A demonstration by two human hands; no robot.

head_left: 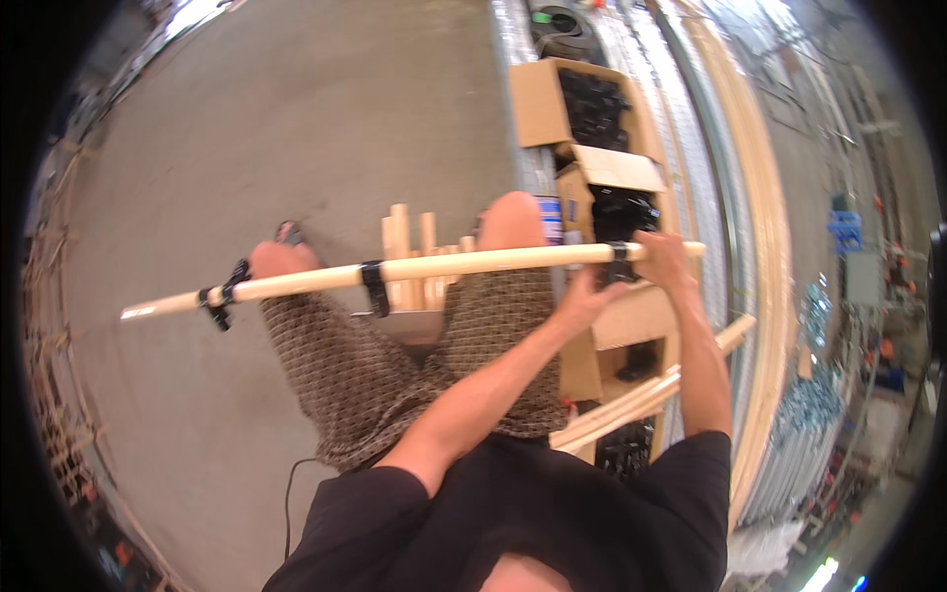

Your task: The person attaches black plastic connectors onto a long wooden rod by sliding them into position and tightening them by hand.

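A long pale wooden pole (473,261) lies across my knees, its left end lower than its right. Several black clips are fitted along it, including one near the middle (373,286) and one by the right end (619,259). My left hand (592,294) is closed on the underside of the right-end clip, its fingertips partly hidden. Just beyond that clip, my right hand (666,261) wraps round the pole near its tip.
Short wooden pieces (400,237) stand upright in a carton (414,324) between my legs. Open cardboard boxes (538,104) of black parts stand on my right. More wooden poles (621,407) lie over the nearer box. Long metal profiles (691,148) run alongside, and a cable (288,498) trails on the floor.
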